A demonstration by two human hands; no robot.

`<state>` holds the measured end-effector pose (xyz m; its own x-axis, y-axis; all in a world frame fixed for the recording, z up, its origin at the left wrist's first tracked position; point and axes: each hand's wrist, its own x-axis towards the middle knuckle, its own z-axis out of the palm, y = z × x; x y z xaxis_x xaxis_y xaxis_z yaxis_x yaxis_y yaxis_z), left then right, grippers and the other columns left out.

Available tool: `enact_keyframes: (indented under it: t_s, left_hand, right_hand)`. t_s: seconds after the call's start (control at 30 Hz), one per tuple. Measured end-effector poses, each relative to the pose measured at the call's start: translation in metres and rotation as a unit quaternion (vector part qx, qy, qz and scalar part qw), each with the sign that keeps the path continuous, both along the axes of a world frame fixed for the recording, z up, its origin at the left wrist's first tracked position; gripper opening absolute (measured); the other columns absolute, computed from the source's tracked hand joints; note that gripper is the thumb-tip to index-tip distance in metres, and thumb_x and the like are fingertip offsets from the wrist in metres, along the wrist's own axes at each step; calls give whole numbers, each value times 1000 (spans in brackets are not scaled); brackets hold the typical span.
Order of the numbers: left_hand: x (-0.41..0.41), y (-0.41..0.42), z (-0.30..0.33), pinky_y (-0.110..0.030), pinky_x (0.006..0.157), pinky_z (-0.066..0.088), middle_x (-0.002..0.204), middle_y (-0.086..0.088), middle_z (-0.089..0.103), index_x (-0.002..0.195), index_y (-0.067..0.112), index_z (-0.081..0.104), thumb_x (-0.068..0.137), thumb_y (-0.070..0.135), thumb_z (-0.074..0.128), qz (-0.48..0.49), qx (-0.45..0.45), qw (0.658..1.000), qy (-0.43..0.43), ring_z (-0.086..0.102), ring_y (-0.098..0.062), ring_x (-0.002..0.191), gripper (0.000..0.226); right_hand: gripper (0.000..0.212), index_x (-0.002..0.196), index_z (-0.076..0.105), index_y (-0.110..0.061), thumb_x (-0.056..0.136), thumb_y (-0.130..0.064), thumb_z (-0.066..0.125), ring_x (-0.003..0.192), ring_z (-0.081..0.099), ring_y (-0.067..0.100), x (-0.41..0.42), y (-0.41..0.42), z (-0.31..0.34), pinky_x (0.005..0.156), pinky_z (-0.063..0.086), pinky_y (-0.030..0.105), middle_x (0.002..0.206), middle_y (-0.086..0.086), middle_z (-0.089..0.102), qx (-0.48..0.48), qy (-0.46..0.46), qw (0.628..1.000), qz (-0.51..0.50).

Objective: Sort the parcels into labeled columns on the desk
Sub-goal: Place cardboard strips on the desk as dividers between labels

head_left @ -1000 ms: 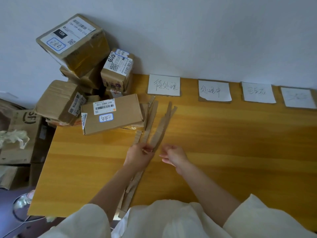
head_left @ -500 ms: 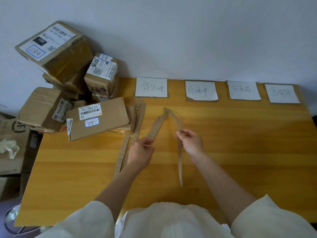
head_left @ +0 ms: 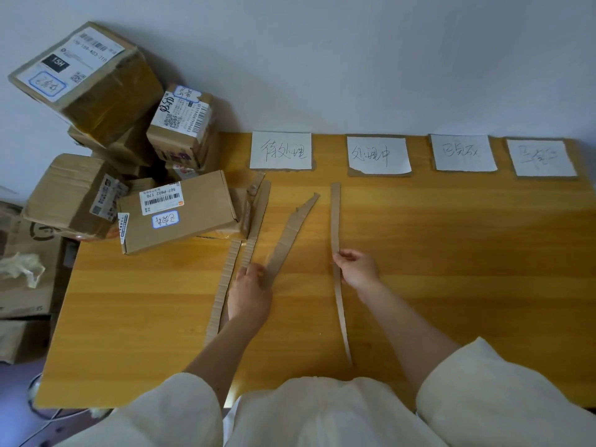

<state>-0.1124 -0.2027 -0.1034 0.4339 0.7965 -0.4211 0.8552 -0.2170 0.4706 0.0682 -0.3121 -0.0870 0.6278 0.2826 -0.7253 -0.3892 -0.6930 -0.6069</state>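
Several cardboard parcels are heaped at the desk's back left; a flat one (head_left: pixel 180 211) with a barcode label lies in front. Handwritten paper labels line the back edge: the first label (head_left: pixel 280 150), the second label (head_left: pixel 378 154), and two more to the right. My right hand (head_left: pixel 356 267) pinches a long thin cardboard strip (head_left: pixel 336 221) that runs from below the second label toward me. My left hand (head_left: pixel 250 288) grips the near end of a wider torn strip (head_left: pixel 292 230) that slants toward the first label. Two corrugated strips (head_left: pixel 227 279) lie just left of it.
The wooden desk (head_left: pixel 451 269) stands against a pale wall. More boxes and crumpled paper (head_left: pixel 19 269) sit on the floor beyond its left edge. The big tilted box (head_left: pixel 87 79) tops the parcel heap.
My right hand has carried the thin strip to the right and laid it straight under the gap between the first two labels. My left hand has stayed on the wider strip.
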Motion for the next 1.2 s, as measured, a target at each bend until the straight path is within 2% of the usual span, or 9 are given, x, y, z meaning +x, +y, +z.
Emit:
enact_keyframes:
  t_s: [0.13, 0.33, 0.47, 0.63, 0.8, 0.87, 0.93, 1.03, 1.2]
  left_hand:
    - [0, -2, 4, -35, 75, 52, 112, -2, 58, 119, 20, 57, 80, 11, 63, 8, -17, 1000, -3, 58, -20, 94, 40]
    - [1, -5, 7, -29, 75, 46, 109, -2, 59, 120, 21, 57, 77, 15, 65, 18, -28, 999, -2, 57, -18, 93, 44]
    - [5, -6, 8, -27, 75, 44, 106, 1, 59, 118, 21, 58, 76, 18, 66, 21, -25, 999, -4, 56, -16, 92, 43]
    - [9, -6, 9, -32, 81, 51, 99, 5, 58, 116, 21, 59, 76, 21, 67, 22, -29, 999, -23, 56, -14, 90, 41]
    - [12, -5, 8, -28, 74, 48, 99, 4, 61, 113, 22, 62, 74, 25, 68, 18, -44, 998, -31, 58, -14, 87, 40]
    - [13, -5, 8, -28, 73, 47, 99, 3, 62, 112, 23, 62, 74, 24, 68, 18, -46, 998, -34, 58, -14, 87, 38]
    - [12, -4, 7, -27, 72, 47, 97, 4, 63, 110, 24, 63, 75, 24, 67, 16, -50, 998, -40, 59, -13, 86, 35]
    - [9, -4, 6, -24, 71, 46, 95, 4, 66, 108, 23, 65, 79, 23, 65, -5, -62, 997, -44, 61, -14, 87, 29]
    - [-1, 1, 7, -22, 71, 49, 91, 10, 67, 102, 25, 70, 82, 22, 67, 22, -56, 994, -89, 63, -10, 84, 21]
  right_hand:
    - [31, 126, 62, -17, 96, -25, 62, 104, 59, 20, 3, -2, -6, 93, 54, 37, 120, 2, 62, -21, -28, 999, 39]
    - [27, 121, 62, -15, 95, -23, 63, 87, 55, 13, 8, -2, -12, 62, 40, 18, 104, -1, 62, -46, -116, 985, 115]
    - [31, 120, 59, -14, 92, -25, 68, 87, 54, 14, 9, 1, -15, 71, 42, 24, 107, 1, 63, -75, -170, 972, 143]
    - [24, 111, 58, -16, 92, -29, 66, 85, 58, 17, 4, 5, -14, 67, 41, 25, 98, -2, 60, -68, -246, 954, 156]
    - [30, 118, 66, -13, 98, -34, 58, 100, 64, 19, -22, 24, -4, 76, 46, 24, 110, 1, 68, -10, -106, 966, 234]
    - [30, 118, 65, -12, 97, -34, 58, 89, 69, 20, -37, 32, -5, 70, 51, 24, 105, 3, 70, -1, -18, 974, 225]
    - [28, 115, 64, -11, 97, -31, 60, 64, 68, 14, -51, 39, -7, 50, 49, 18, 93, 5, 71, 5, 45, 980, 196]
    - [26, 110, 65, -9, 94, -30, 65, 50, 61, 10, -64, 50, -12, 37, 40, 15, 81, 5, 68, 3, 45, 982, 185]
    - [16, 85, 67, -17, 94, -29, 64, 53, 60, 10, -67, 55, -13, 47, 42, 20, 65, -1, 65, -15, -19, 975, 219]
